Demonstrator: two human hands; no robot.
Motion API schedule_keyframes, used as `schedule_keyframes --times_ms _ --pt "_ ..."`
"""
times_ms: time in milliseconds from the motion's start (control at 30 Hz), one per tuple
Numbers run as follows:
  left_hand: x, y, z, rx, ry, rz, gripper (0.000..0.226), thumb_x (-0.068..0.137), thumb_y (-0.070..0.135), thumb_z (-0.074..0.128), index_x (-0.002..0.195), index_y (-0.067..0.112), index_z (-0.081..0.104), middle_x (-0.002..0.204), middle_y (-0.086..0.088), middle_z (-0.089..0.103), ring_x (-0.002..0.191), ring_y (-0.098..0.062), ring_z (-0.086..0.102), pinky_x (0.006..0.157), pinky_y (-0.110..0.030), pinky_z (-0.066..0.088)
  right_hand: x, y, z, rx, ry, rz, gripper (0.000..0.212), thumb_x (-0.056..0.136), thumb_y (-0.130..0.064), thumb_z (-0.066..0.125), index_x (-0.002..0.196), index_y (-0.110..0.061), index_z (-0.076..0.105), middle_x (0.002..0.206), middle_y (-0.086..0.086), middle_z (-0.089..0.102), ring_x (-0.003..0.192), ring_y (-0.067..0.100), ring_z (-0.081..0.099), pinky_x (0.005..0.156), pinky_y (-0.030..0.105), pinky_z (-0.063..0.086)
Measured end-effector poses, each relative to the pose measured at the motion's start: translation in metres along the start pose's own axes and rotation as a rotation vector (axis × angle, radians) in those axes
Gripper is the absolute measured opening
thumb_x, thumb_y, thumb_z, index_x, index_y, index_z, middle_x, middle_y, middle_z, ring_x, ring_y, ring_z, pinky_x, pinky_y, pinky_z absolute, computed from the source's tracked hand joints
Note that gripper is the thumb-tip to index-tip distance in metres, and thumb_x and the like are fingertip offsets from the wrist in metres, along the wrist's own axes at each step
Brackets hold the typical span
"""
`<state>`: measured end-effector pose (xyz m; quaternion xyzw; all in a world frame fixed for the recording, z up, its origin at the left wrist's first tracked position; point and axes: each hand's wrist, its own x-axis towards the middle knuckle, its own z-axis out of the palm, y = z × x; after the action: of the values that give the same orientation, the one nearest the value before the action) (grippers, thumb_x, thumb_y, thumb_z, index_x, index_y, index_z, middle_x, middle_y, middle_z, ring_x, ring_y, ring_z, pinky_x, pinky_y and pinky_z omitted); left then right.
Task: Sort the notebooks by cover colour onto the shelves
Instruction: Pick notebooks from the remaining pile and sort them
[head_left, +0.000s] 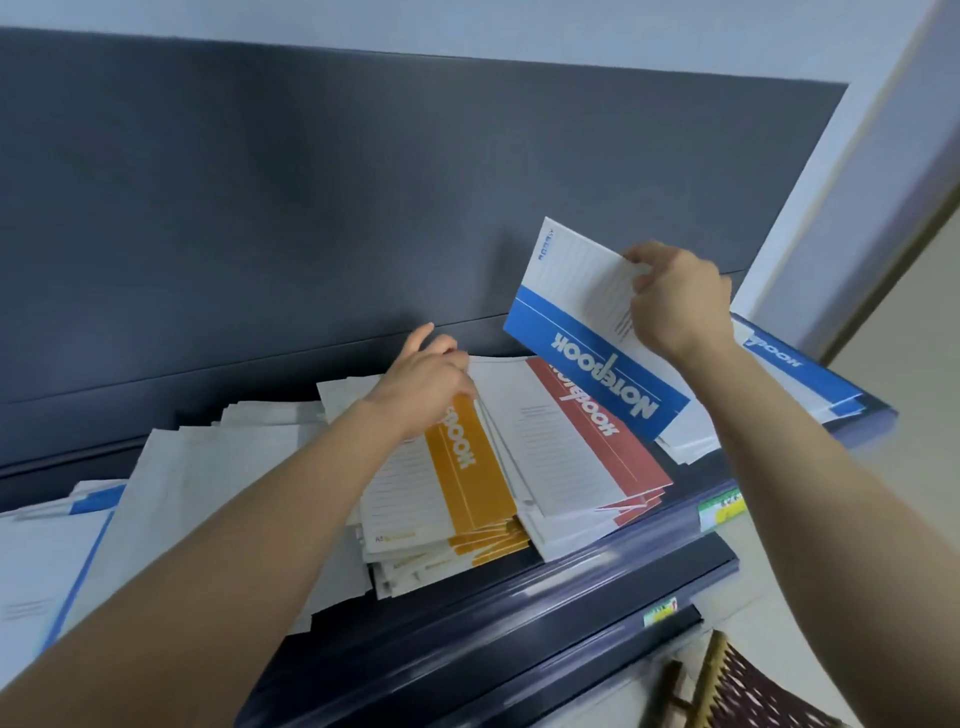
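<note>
The right hand (675, 301) pinches one blue notebook (597, 364), lifted clear of the shelf (519, 613). The left hand (426, 384) rests on one yellow stack (467, 483); whether it grips is unclear. Between the hands lies one red stack (597, 447), and right of the right hand one blue stack (800, 374).
</note>
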<state>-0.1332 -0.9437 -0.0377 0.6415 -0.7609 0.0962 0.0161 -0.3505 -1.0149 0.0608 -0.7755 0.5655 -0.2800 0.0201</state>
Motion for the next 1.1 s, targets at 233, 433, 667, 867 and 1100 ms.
schedule_keyframes --times_ms 233,433,667,867,1100 --pt "0.007 0.005 -0.019 -0.081 0.289 -0.415 0.037 0.088 -0.002 0.052 0.117 0.02 0.056 0.118 0.0 0.056 0.114 -0.019 0.047 0.109 -0.034 0.021 0.031 0.001 0.008 -0.038 -0.113 -0.2 0.041 0.09 0.002 0.04 0.116 -0.02 0.064 0.111 0.009 0.067 0.106 0.033 0.055 0.099 0.038 0.027" --pt "-0.032 0.022 -0.076 -0.286 0.552 -0.731 0.032 0.096 0.016 0.05 0.128 0.011 0.048 0.126 -0.008 0.052 0.114 -0.026 0.05 0.096 -0.038 0.039 0.041 -0.049 0.02 -0.015 -0.181 -0.594 0.037 0.097 -0.004 0.04 0.112 -0.026 0.066 0.113 0.001 0.066 0.102 0.026 0.056 0.101 0.038 0.023" --pt "-0.127 0.038 -0.098 -0.26 0.622 -0.986 0.034 0.097 0.023 0.051 0.128 0.009 0.052 0.121 -0.01 0.054 0.112 -0.028 0.051 0.096 -0.042 0.041 -0.012 -0.139 0.029 0.057 -0.214 -1.067 0.045 0.09 0.005 0.041 0.106 -0.031 0.064 0.103 -0.004 0.065 0.084 0.016 0.042 0.094 0.034 0.021" --pt "-0.232 0.035 -0.116 -0.098 0.771 -1.314 0.03 0.099 0.008 0.036 0.123 0.007 0.054 0.118 -0.013 0.055 0.104 -0.03 0.053 0.09 -0.04 0.043 -0.069 -0.219 0.035 0.191 -0.182 -1.273 0.054 0.082 0.014 0.042 0.107 -0.028 0.066 0.093 -0.002 0.062 0.099 0.021 0.046 0.094 0.028 0.014" --pt "-0.327 0.014 -0.129 -0.04 0.729 -1.31 0.027 0.096 0.007 0.042 0.117 0.007 0.059 0.115 -0.011 0.058 0.104 -0.027 0.055 0.09 -0.035 0.042 -0.134 -0.332 0.071 0.176 -0.264 -1.412 0.068 0.076 0.016 0.039 0.114 -0.034 0.063 0.11 0.007 0.061 0.123 0.032 0.038 0.114 0.035 0.01"
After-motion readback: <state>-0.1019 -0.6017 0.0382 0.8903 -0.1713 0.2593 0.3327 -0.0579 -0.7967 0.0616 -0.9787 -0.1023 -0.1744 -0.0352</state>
